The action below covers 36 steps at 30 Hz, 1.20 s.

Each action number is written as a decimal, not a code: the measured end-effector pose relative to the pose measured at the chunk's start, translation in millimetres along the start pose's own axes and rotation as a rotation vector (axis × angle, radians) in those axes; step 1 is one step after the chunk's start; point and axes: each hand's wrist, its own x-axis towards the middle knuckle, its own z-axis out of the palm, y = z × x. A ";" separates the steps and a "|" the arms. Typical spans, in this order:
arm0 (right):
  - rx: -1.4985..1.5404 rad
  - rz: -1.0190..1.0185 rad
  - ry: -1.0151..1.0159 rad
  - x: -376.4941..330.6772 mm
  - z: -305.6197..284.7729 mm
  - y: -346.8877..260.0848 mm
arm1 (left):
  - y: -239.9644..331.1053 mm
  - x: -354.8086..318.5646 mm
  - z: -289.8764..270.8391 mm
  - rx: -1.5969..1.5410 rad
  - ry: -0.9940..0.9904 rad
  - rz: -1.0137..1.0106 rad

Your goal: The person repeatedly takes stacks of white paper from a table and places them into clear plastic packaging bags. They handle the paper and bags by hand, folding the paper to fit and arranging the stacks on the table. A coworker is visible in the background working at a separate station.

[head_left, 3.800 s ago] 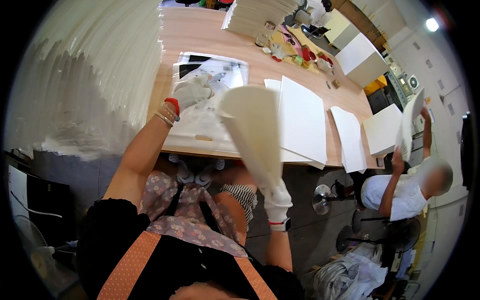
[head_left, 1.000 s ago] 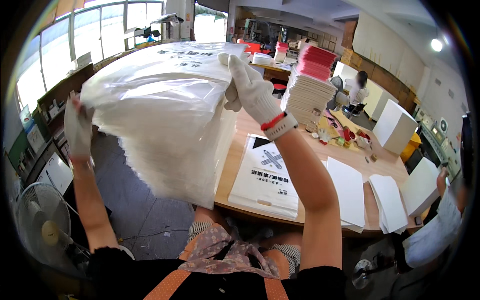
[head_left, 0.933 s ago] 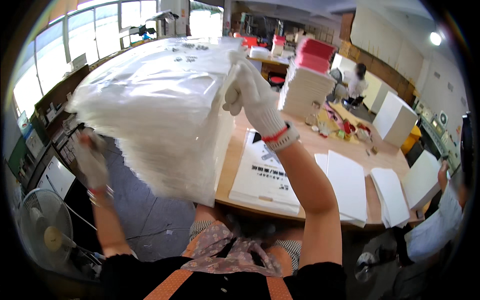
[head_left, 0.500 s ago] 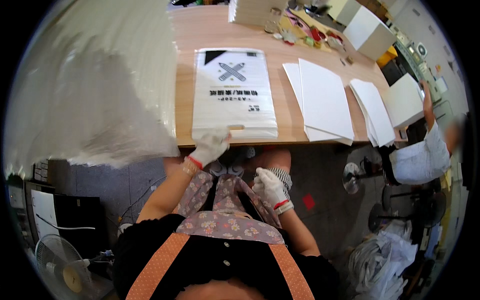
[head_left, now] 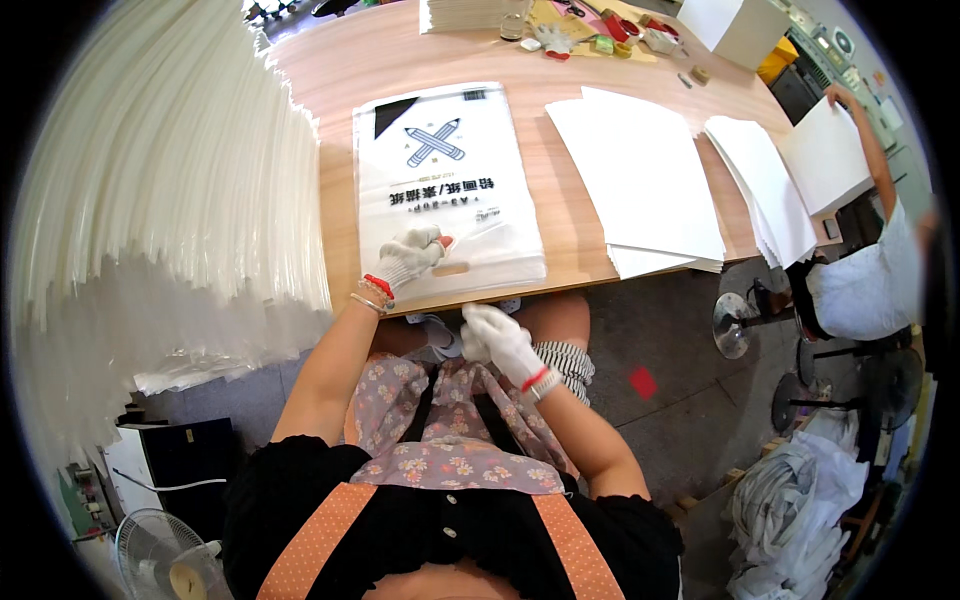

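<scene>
A stack of clear printed plastic bags (head_left: 440, 190) with a crossed-pencils picture and a black corner lies on the table in front of me. My left hand (head_left: 408, 256), in a white glove with a bare fingertip showing, bends its fingers on the top bag beside the handle slot. The film wrinkles at those fingertips. Just off the table's front edge, over my lap, my right hand (head_left: 500, 342) is closed in its white glove. Whatever it may hold is hidden.
White paper sheets (head_left: 640, 190) and a second fanned stack (head_left: 760, 190) lie to the right. A tall mass of plastic sleeves (head_left: 170, 180) crowds the left. Scissors, tape and small items (head_left: 600, 40) sit at the back. Another person (head_left: 865, 265) is at the far right.
My left hand has moved from the bag's near edge further onto it, and the film now wrinkles there. My right hand has risen leftward toward the table edge. The view has shifted.
</scene>
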 end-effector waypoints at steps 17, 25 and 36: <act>-0.996 -1.552 0.045 76.5 38.7 -105.1 | 28.4 59.3 -32.2 -0.981 0.252 -0.162; -1.518 -0.749 0.193 85.8 49.8 -117.1 | 78.3 19.8 -84.5 -0.672 0.510 0.320; -1.799 -0.574 0.682 2.9 -172.5 -162.8 | 93.9 -69.4 -73.2 -0.050 0.999 0.478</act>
